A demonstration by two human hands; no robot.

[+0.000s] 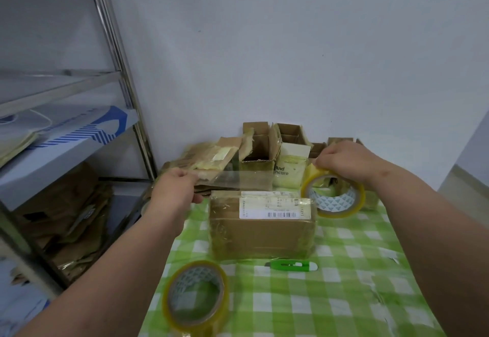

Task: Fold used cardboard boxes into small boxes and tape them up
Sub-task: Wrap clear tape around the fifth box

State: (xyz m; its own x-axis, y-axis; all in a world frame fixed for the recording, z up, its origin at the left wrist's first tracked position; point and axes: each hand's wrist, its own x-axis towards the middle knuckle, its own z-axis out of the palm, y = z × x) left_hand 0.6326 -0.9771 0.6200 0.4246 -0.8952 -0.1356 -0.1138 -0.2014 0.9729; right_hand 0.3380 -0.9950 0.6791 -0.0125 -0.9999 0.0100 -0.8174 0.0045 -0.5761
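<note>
Nearest, standing tilted at the near left edge of the checked surface (330,297): a spare tape roll (195,298), partly overhanging that edge. Just beyond, a green cutter (292,266) lying flat, close to the front face of the box (262,227) but apart from it. Open cloth to the right of the cutter and along the near right side, wrinkled in places.

Mid-surface: the closed box, label on top, wrapped in shiny tape, sitting square to the viewer with free room on its left up to the surface edge.

Above the box's far top edge: a clear tape strip (246,178) stretched level between both hands. Left hand (176,191) pinching the strip's free end, fingers curled, out past the box's left side. Right hand (344,162) curled over the top of the tape roll in use (334,195), held upright just beside the box's right top corner.

Farther back, against the wall: opened cartons (260,142) and flattened cardboard (206,155) crowding the far edge. Off to the left, a metal shelf (66,135) with more flattened cardboard beneath.
</note>
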